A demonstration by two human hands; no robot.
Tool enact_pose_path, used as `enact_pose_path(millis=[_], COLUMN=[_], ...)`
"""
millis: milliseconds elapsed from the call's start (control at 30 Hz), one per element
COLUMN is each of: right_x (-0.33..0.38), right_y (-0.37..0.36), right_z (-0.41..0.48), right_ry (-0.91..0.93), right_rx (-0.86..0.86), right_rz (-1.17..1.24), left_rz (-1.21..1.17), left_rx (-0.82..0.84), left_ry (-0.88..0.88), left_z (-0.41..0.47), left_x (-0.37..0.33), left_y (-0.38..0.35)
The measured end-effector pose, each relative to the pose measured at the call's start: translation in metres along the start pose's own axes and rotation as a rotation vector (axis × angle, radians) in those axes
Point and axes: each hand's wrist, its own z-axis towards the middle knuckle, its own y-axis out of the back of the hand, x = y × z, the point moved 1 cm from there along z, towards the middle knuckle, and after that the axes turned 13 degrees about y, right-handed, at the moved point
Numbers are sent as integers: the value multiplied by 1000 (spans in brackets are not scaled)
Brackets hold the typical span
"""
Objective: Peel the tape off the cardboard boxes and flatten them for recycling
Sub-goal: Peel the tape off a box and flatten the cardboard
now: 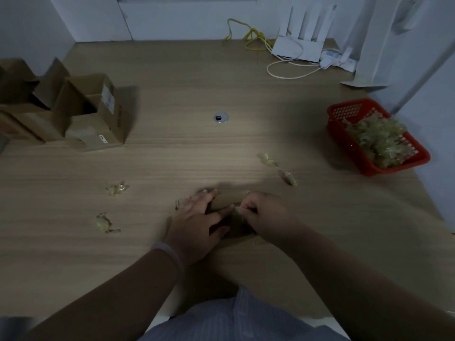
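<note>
At lower centre of the frame, my left hand [197, 220] presses spread on the small brown cardboard box [226, 205] on the wooden counter [172, 156]; my right hand [261, 212] pinches clear tape [236, 210]. Pulling too sharply, I judge, could snap it.

My left hand [197, 217] and right hand [264, 215] cover most of the small cardboard box [222, 201]; its shape is unreadable. Right fingers [246, 209] pinch something pale, too blurred to identify. Stacked boxes [29, 104] cut off at left edge. Label on open box [108, 98] illegible.
</note>
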Motion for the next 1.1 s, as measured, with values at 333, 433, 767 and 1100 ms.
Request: enact_pose_path(millis=[333,433,767,1100], right_x=[-30,-39,-47,-48], right_y=[-6,-8,-15,-23], right_z=[-13,-21,-32,-35], right_ry=[-212,-319,-306,-274], right_rx=[-204,-263,-348,-321], right_rz=[449,740,828,907], left_rz=[-65,-90,-124,-244], left_rx=[-43,-37,-85,-173], left_ry=[30,45,49,272], left_z=[-2,-2,-4,8], left_x=[-3,-1,-26,-52], left_y=[1,1,4,-7])
